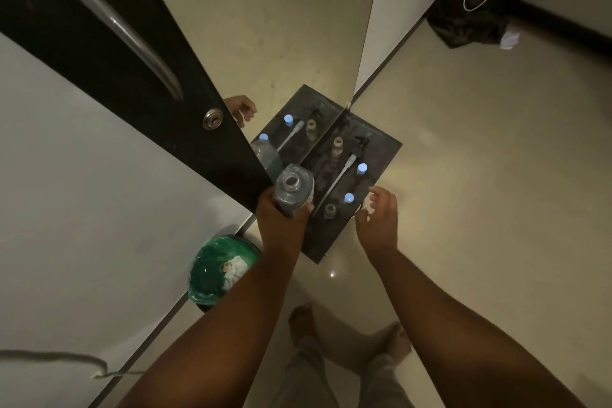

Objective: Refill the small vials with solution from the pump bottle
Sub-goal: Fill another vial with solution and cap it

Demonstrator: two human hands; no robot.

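My left hand (281, 222) grips a clear bottle (294, 187) with its neck open and no pump on it, held above the left edge of a small dark shelf (381, 156). The removed pump head with its long white tube (344, 170) lies across the shelf. Two small vials with blue caps (362, 168) (348, 198) stand near the shelf's right side. An uncapped vial (330, 210) stands at the front and another open vial (337, 146) further back. My right hand (377, 214) hovers open at the shelf's right front edge, close to the nearer blue-capped vial.
A mirror (298, 43) behind the shelf repeats the vials, the pump and a hand. A black cabinet door with a lock (212, 118) and long handle stands left. A green-lined bin (220, 270) sits on the floor below. A black bag (470, 20) lies far right.
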